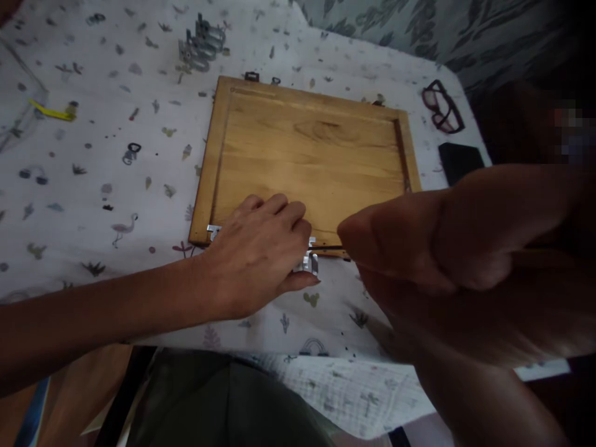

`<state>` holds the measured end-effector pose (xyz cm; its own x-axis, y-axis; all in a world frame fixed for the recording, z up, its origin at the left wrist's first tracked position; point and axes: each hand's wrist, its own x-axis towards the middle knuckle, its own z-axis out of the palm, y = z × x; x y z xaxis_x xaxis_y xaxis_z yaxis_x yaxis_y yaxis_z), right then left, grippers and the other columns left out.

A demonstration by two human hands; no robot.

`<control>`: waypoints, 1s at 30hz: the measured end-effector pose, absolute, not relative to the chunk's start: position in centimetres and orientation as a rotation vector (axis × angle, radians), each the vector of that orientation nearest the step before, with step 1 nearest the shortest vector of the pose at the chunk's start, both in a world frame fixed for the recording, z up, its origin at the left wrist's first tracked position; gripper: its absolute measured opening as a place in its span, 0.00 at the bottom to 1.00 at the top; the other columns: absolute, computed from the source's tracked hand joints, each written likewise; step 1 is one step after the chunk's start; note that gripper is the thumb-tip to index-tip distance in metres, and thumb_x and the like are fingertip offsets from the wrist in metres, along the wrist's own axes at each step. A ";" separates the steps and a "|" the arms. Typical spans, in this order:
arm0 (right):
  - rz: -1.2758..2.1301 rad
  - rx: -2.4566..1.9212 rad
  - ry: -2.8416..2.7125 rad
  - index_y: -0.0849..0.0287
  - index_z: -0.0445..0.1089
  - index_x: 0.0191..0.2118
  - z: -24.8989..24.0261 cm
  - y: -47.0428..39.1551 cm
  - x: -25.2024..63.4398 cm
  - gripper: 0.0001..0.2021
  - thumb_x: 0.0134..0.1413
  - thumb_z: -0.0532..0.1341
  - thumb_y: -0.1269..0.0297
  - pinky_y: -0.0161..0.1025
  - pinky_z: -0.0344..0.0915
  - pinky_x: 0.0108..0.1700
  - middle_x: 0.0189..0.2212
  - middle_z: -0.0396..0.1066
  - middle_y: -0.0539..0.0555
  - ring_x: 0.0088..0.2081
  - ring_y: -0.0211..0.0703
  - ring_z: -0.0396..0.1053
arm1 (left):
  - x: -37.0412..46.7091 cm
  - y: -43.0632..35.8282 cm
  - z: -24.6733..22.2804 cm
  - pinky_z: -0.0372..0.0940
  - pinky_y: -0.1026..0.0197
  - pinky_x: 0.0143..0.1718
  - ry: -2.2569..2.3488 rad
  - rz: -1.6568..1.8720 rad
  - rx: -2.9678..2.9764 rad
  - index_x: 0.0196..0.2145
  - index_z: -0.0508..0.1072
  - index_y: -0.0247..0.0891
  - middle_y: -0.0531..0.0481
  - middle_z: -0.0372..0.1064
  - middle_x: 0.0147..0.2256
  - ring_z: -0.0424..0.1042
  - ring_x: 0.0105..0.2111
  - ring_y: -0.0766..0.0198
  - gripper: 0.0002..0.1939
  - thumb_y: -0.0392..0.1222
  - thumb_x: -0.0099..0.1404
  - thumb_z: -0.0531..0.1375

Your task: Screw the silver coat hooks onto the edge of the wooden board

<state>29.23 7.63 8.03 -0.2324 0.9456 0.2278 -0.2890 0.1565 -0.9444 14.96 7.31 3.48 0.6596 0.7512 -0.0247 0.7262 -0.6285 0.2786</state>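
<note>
A wooden cabinet door [307, 143] with a raised frame lies flat on the patterned tablecloth. My left hand [261, 254] is curled over its near edge, fingers closed around a silver metal hinge [313, 264]; the palm hides much of it. Left of the knuckles, another piece of silver metal [213, 231] shows at the door's corner. Close to the camera, my right hand [442, 242] is wrapped around a tool, apparently a screwdriver. Its thin dark shaft [326, 248] reaches left to the hinge. The handle is hidden in my fist.
Several grey metal hinges [201, 46] stand beyond the door at the left. A yellow strip [53, 112] lies farther left. Eyeglasses [442, 107] and a flat black object [460, 162] rest at the right. The table's near edge runs above my lap.
</note>
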 end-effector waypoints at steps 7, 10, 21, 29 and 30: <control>1.109 -0.691 -1.079 0.57 0.53 0.23 6.8 7.5 28.9 0.22 0.56 0.66 0.56 0.30 0.42 0.11 0.13 0.44 0.42 0.11 0.25 0.38 | 14.9 7.2 3.1 0.63 0.48 0.44 1.193 0.184 2.671 0.39 0.75 0.31 0.43 0.70 0.38 0.69 0.44 0.47 0.23 0.59 0.65 0.63; 1.046 -0.810 -1.070 0.59 0.48 0.22 7.1 7.3 28.7 0.26 0.57 0.66 0.56 0.31 0.42 0.12 0.13 0.42 0.43 0.11 0.25 0.38 | 14.9 7.3 3.1 0.62 0.49 0.44 1.194 0.173 2.665 0.38 0.75 0.31 0.43 0.70 0.38 0.69 0.44 0.48 0.23 0.59 0.65 0.64; 1.134 -0.886 -1.147 0.58 0.58 0.14 7.6 7.7 30.0 0.26 0.56 0.67 0.54 0.37 0.45 0.13 0.09 0.43 0.44 0.11 0.30 0.45 | 14.9 7.3 3.1 0.62 0.50 0.42 1.204 0.187 2.691 0.36 0.75 0.32 0.44 0.70 0.36 0.70 0.42 0.49 0.23 0.59 0.63 0.65; 1.165 -0.594 -1.601 0.58 0.62 0.15 6.7 9.2 32.4 0.24 0.56 0.66 0.54 0.40 0.64 0.31 0.29 0.67 0.51 0.30 0.35 0.64 | 14.9 7.3 2.9 0.63 0.49 0.43 1.203 0.211 2.702 0.38 0.76 0.32 0.44 0.71 0.37 0.70 0.43 0.48 0.23 0.59 0.65 0.64; 1.198 -0.523 -1.649 0.58 0.62 0.15 6.6 9.3 32.7 0.24 0.57 0.65 0.53 0.38 0.65 0.31 0.31 0.69 0.50 0.31 0.34 0.65 | 14.9 7.3 2.9 0.63 0.49 0.43 1.201 0.216 2.701 0.39 0.76 0.32 0.44 0.71 0.37 0.70 0.44 0.48 0.23 0.59 0.65 0.64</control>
